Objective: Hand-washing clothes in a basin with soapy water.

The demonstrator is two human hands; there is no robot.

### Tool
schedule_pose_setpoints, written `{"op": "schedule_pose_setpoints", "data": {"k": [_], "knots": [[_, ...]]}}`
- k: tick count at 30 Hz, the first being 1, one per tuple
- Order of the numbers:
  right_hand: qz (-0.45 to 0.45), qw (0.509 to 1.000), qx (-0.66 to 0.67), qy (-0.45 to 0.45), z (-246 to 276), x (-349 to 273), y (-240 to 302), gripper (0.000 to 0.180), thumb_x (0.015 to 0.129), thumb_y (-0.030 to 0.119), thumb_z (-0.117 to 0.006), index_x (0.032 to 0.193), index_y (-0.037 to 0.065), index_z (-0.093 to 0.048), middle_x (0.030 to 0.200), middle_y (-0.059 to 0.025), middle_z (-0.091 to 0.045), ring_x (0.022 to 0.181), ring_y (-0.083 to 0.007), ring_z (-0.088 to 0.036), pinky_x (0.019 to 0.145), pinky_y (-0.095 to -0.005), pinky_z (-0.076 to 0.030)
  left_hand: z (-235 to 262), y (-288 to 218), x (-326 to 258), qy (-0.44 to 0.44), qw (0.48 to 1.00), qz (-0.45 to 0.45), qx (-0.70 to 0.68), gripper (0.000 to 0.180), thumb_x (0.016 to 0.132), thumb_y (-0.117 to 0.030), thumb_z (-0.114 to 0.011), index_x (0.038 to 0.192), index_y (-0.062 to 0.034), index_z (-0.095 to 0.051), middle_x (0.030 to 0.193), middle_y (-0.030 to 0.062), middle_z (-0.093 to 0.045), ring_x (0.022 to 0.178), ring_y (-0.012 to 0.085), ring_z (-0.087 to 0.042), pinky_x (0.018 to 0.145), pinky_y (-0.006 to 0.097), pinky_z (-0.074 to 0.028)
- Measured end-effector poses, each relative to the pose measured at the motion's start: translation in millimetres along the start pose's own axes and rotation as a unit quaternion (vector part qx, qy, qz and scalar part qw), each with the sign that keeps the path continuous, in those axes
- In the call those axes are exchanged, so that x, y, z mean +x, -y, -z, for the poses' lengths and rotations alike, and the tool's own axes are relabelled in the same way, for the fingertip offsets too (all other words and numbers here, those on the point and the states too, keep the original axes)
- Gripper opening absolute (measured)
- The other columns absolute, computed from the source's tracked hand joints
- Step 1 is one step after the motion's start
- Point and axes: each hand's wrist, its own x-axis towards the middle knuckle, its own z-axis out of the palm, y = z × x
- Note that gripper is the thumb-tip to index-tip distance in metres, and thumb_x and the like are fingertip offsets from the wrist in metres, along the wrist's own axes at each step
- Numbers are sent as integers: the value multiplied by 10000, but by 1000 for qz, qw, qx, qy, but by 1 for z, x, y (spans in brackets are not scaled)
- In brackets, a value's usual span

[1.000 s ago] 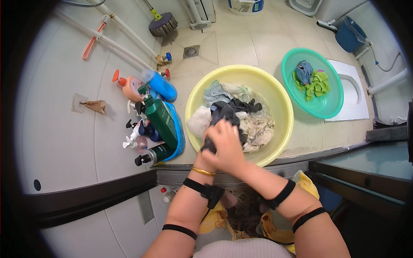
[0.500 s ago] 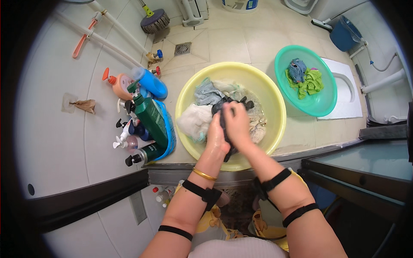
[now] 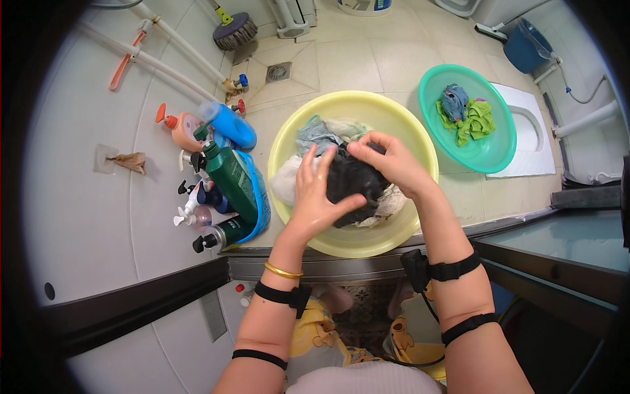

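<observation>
Within the round pale-yellow plastic basin, the soft, crumpled black cloth lies between the hands: the left hand, fingers spread wide, braces its left side; the right hand pinches its far edge. Best to steady it leftward while opening folds gently from the pinch.

Brush (round one) near floor drain; blue bucket rightward.

Left hand and right hand now apart, unclasped; black cloth goes from bunched to spread between them.
</observation>
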Motion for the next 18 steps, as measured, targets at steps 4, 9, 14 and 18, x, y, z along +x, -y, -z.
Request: {"op": "schedule_pose_setpoints", "data": {"k": [4,9,14,18], "knots": [[17,993,57,98,-11,-12,14,276,801,235,-703,999,77,-593,924,-18,-585,860,-92,-532,735,-236,-437,-5,2,3,98,984,53,-140,691,670,-363,-746,1239,-100,-455,1116,161,-586,1131,317,-506,1076,525,-151],[91,961,-248,86,3,-16,-8,607,681,273,-779,1190,78,-513,991,-121,-573,946,-228,-559,837,-330,-434,6,48,-5,125,921,191,-317,400,738,-157,-609,1113,-38,-533,900,77,-618,936,183,-578,955,342,-371],[13,935,-328,131,17,-2,-68,381,746,199,-652,1076,32,-561,921,-134,-583,940,-286,-556,847,-355,-432,4,38,2,-88,646,352,-672,278,823,-111,-414,1045,-14,-551,908,52,-600,890,158,-572,832,289,-447],[-62,996,53,-42,25,5,-66,223,805,113,-480,965,11,-597,820,-47,-563,846,-170,-544,806,-311,-427,8,27,10,-30,580,375,-722,285,877,-222,-522,1075,-18,-541,992,71,-606,913,171,-586,822,302,-468]]}}
